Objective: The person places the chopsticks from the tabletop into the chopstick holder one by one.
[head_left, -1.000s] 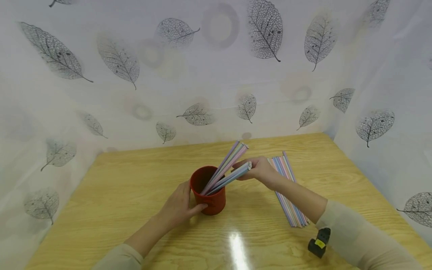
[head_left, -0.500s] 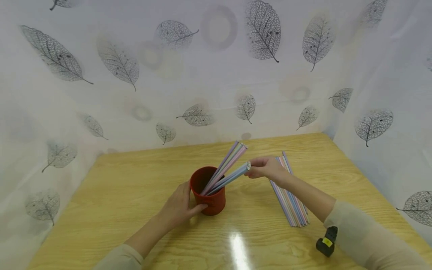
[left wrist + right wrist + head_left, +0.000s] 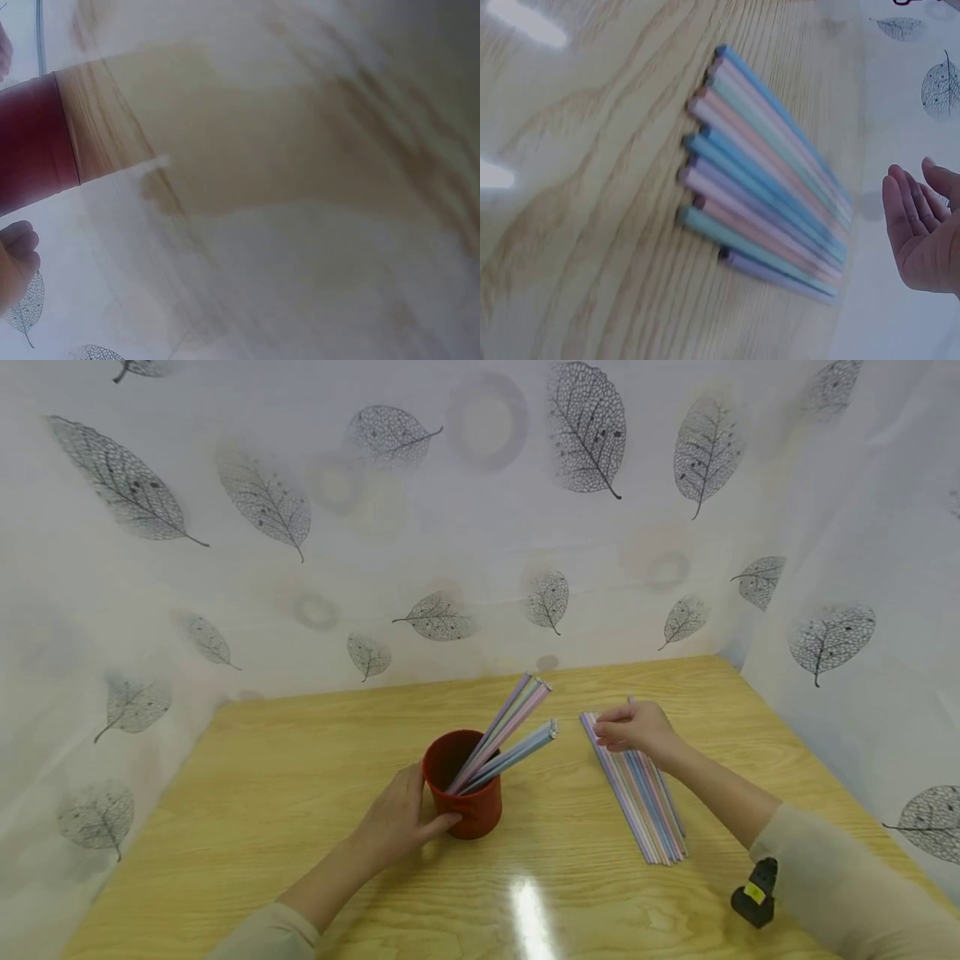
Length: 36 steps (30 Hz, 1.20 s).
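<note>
My left hand (image 3: 397, 814) grips the side of a red cylindrical cup (image 3: 480, 814), thumb across its front. Slim pastel sticks (image 3: 513, 714), purple, green, pink and blue, lean out of the cup to the right. The left wrist view catches the cup (image 3: 34, 142) and some fingertips (image 3: 22, 244) at its left edge. To the right, my right hand (image 3: 637, 731) is over the far end of a row of similar sticks (image 3: 648, 814) on the table, holding nothing. In the right wrist view its fingers are loosely bent, apart from the sticks (image 3: 765, 180).
The wooden table (image 3: 300, 760) ends at a pale cloth backdrop (image 3: 480, 527) with a leaf print, which also rises at both sides. A black device with a yellow label (image 3: 753, 893) sits at my right sleeve. Light glares off the table's front.
My right hand has left the blue sticks leaning in the cup and moved right, over the row on the table. My left hand and the cup have stayed in place.
</note>
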Motion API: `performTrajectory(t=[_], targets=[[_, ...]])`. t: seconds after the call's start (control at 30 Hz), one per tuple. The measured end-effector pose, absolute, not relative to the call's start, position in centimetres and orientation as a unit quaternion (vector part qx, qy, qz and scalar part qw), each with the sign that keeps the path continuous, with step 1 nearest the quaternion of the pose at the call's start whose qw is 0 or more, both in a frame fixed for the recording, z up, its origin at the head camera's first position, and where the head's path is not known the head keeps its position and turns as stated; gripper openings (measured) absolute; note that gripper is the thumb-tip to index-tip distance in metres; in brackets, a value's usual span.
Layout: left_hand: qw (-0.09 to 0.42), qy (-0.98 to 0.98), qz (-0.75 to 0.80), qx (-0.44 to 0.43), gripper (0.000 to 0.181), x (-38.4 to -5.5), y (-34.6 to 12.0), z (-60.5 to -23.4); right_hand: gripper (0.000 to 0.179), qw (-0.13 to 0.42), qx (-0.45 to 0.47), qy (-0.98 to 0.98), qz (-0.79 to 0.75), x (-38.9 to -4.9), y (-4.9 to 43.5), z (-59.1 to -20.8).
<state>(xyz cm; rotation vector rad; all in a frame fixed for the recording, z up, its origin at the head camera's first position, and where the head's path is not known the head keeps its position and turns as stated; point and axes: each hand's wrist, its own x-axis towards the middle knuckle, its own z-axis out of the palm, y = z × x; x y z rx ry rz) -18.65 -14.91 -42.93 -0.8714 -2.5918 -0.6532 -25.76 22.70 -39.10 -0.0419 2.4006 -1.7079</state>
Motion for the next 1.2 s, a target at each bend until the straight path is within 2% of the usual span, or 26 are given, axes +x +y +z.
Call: performTrajectory(t=[0.43, 0.67, 0.8, 0.93, 1.2], targets=[[0.160, -0.911, -0.232, -0.301, 0.081, -18.5, -14.9, -42.9, 0.029, 0.044, 0.006, 0.892, -0.451, -25.8, 26.4, -40.4], [0.159, -0.911, -0.233, -0.301, 0.082, -18.5, -14.8, -42.9, 0.026, 0.045, 0.022, 0.923, -0.382, -26.0, 27.5, -40.5], [0.161, -0.909, -0.236, -0.304, 0.081, -18.6, -14.9, -42.9, 0.025, 0.079, 0.015, 0.943, -0.322, -25.9, 27.9, -40.5], [0.163, -0.908, -0.236, -0.305, 0.082, -18.6, -14.9, -43.0, 0.025, 0.139, 0.018, 0.938, -0.318, -26.0, 28.2, -40.4], [0.164, -0.906, -0.242, -0.307, 0.082, -18.6, -14.9, -43.1, 0.020, 0.234, 0.116, 0.885, -0.384, -27.2, 28.7, -40.7]])
